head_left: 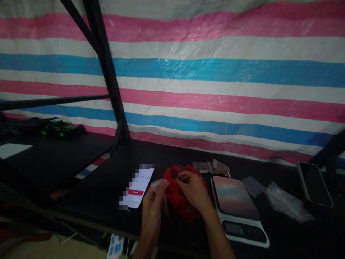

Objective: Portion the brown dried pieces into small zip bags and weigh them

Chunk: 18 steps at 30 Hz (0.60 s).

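Note:
My left hand pinches a small clear plastic bag by its mouth, just left of a red plastic bag on the black table. My right hand rests on top of the red bag with its fingertips curled into the bag's opening; what they pinch is hidden. Both hands are closed.
A lit phone lies left of the hands. A digital kitchen scale stands right of the red bag, small filled packets behind it, clear empty bags and a dark phone farther right. A striped tarp hangs behind.

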{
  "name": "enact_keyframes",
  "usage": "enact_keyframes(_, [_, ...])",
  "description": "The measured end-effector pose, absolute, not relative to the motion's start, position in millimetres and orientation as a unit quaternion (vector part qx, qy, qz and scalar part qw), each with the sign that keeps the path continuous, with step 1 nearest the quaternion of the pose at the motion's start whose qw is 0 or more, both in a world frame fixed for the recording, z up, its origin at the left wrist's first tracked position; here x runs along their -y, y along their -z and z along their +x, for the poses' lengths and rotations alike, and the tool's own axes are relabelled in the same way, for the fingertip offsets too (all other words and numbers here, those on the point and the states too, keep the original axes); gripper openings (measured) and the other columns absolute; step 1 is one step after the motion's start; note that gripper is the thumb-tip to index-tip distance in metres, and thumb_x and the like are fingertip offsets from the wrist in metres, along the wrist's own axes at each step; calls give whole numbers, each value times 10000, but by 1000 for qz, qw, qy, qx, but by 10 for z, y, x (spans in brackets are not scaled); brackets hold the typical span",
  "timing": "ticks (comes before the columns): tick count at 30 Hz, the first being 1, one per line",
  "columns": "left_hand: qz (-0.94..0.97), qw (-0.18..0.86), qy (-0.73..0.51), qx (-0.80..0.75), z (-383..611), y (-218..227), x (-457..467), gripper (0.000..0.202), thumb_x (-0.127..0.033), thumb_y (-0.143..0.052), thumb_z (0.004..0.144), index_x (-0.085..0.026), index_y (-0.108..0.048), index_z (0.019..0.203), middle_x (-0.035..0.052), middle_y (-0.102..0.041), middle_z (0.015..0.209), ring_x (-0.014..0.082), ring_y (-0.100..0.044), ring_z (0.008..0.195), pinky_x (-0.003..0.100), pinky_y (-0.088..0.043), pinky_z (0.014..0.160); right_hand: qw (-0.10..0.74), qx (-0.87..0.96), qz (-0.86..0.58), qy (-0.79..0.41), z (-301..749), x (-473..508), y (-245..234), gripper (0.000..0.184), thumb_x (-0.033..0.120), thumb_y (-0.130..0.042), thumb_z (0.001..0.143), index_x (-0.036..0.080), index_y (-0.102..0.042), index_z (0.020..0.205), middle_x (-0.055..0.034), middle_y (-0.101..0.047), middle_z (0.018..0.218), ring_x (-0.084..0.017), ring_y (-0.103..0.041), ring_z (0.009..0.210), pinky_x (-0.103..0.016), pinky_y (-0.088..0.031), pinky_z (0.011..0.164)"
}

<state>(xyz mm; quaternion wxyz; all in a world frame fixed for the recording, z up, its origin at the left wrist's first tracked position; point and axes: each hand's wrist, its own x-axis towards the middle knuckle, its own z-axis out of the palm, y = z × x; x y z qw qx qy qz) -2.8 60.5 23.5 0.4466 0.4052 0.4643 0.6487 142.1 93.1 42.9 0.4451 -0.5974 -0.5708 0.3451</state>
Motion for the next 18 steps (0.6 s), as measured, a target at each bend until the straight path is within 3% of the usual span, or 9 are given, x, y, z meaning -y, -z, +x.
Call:
enact_keyframes(3, [444, 426, -632, -471, -28, -239, -589, 514, -668, -732, 853, -185, -777, 1023, 86, -784, 1045, 264, -732, 1032, 382, -587, 942, 443, 551, -593, -385, 1503, -911, -444, 189, 302, -707, 877, 177, -781, 998, -65, -826, 926, -224, -776, 867, -324, -571, 784])
enact_keyframes(8, [556, 207, -624, -508, -7, -205, -527, 347, -500, -720, 908, -230, -713, 1126, 100, -712, 1180, 308, -654, 1152, 497, -521, 1054, 479, 519, -551, -444, 1702, -811, -573, 355, 476, -766, 832, 167, -793, 1005, -82, -820, 908, -250, -770, 877, -340, -565, 777])
enact_keyframes(11, [609, 128, -600, -502, 33, -168, -496, 379, -436, -702, 938, -233, -656, 1256, 108, -690, 1231, 318, -638, 1176, 508, -530, 1035, 493, 511, -527, -466, 1791, -719, -710, 407, 538, -773, 829, 170, -781, 1001, -84, -817, 925, -255, -767, 907, -344, -565, 796])
enact_keyframes(15, [669, 76, -552, -492, 95, -137, -492, 416, -399, -684, 966, -221, -610, 1334, 109, -682, 1195, 316, -621, 1133, 507, -549, 975, 497, 535, -495, -471, 1785, -601, -890, 363, 509, -768, 847, 194, -761, 1028, -64, -808, 977, -231, -752, 927, -333, -559, 823])
enact_keyframes(18, [694, 72, -525, -487, 130, -120, -501, 442, -379, -688, 966, -227, -586, 1369, 103, -687, 1209, 321, -590, 1165, 523, -539, 1000, 491, 576, -496, -426, 1720, -516, -992, 244, 387, -753, 862, 218, -764, 1038, -26, -788, 980, -200, -722, 904, -314, -537, 813])
